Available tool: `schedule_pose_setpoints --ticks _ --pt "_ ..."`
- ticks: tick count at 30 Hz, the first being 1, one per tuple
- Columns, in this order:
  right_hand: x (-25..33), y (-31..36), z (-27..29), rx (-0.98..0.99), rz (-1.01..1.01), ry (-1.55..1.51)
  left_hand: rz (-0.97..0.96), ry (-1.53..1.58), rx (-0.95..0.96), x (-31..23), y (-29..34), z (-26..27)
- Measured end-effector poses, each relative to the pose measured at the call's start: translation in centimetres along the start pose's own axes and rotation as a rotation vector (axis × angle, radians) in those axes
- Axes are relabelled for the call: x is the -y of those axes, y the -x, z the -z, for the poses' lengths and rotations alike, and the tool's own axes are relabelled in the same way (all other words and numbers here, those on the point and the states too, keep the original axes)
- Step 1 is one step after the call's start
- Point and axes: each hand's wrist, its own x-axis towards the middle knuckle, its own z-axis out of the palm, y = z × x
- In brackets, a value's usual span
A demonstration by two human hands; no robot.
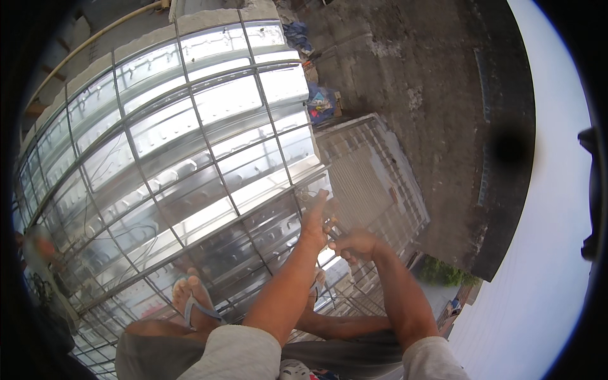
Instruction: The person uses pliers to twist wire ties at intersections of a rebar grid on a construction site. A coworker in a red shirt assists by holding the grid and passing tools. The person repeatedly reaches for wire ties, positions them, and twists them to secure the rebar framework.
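My left hand (313, 223) is over the right edge of a steel bar mesh (218, 166), seen edge-on with its fingers stretched up and away. Close beside it on the right, my right hand (358, 246) is closed around a dark, slim hand tool (334, 232) that points toward the left hand. Blur and the fingers hide most of that tool, so its kind is unclear. A thin, loose wire (308, 196) shows faintly by the left fingertips. Beneath the mesh lies shiny ribbed metal decking (225, 101).
My sandalled left foot (193, 301) rests on the mesh, with the other foot (318, 282) behind my left forearm. Right of the decking edge, a lower tiled roof (361, 177) adjoins a tall dark wall (411, 82). A blue bundle (322, 103) lies by the edge. Another person's hand (44, 246) shows far left.
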Motion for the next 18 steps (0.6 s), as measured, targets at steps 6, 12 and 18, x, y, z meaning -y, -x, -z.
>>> schedule_pose_setpoints --ticks 6,12,18 --pt "-1.5 0.0 -2.5 -0.575 0.339 0.624 0.08 0.121 0.043 -0.5 -0.4 -0.4" --pt "-2.8 -0.8 -6.7 -1.11 0.408 0.888 -0.071 -0.034 -0.358 1.7 -1.9 -2.3" --pt "-1.1 0.9 -3.0 -0.265 0.096 0.052 -0.208 -0.151 -0.108 2.0 -0.2 1.5"
